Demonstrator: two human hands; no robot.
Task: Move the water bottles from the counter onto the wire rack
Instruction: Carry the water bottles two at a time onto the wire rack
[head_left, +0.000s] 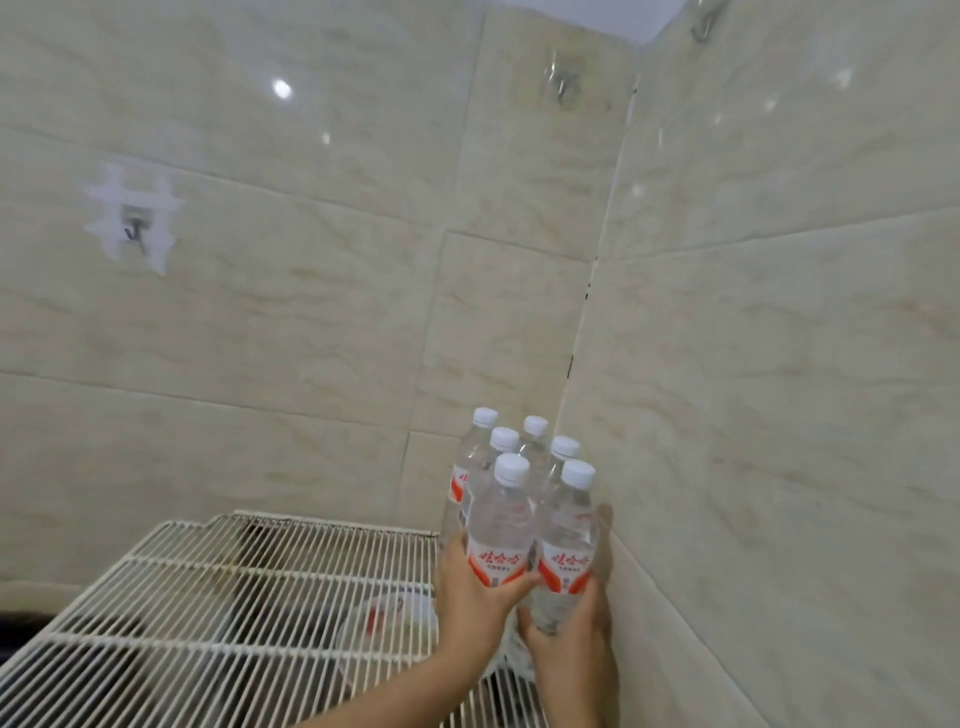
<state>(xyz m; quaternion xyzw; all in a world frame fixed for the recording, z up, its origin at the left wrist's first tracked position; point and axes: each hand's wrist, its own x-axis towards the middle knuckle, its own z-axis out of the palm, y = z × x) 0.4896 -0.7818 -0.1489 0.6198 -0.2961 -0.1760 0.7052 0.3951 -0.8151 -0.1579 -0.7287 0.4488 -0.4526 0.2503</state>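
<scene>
Water bottles, six in a tight cluster, stood at the far right corner of the wire rack; we could not tell whether their bases rested on it. The left hand curled round the front left bottle, and the right hand cupped the front right one. We judged the ungripped rear bottles liable to topple on the narrow wires. A wall hook hung far left, while the right wall crowded the cluster.

- The front-left bottle carries red characters "娃哈哈" on its white label; the smaller print beneath is too blurred to read.
- The front-right bottle carries the same "娃哈哈".
- The rear-left bottle shows only part of a red character.
</scene>
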